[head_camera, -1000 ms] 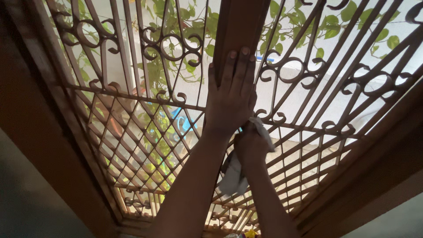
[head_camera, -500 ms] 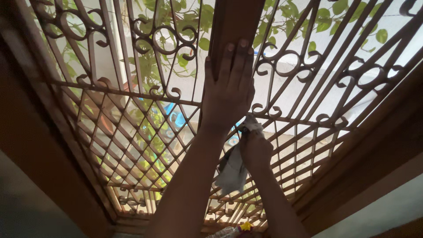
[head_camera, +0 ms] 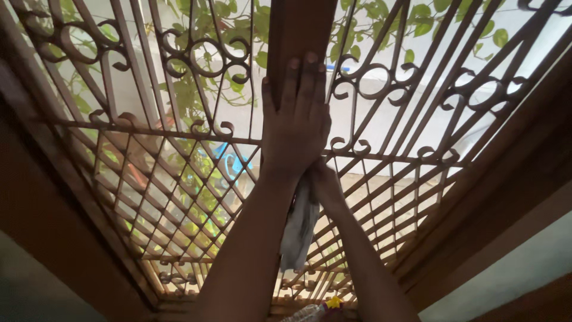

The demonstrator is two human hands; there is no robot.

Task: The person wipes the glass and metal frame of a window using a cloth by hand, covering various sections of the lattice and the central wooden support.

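My left hand (head_camera: 296, 119) lies flat, fingers together, against the brown wooden centre post (head_camera: 300, 30) of a window. Just below it my right hand (head_camera: 323, 183) grips a pale grey cloth (head_camera: 298, 225), which hangs down between my forearms. The right hand is partly hidden behind the left wrist and sits at the post where it meets the ornate metal grille (head_camera: 179, 155). The grille has scrolls above and a diamond lattice below.
A wooden window frame (head_camera: 512, 173) runs along the right and left sides. Green leafy vines (head_camera: 196, 89) show outside the grille. A plastic bottle with a yellow cap (head_camera: 325, 307) stands at the bottom on the sill.
My right hand with the cloth has moved up and left, now tucked under my left wrist. The cloth hangs longer. The view has shifted slightly, so the left hand sits a little further left.
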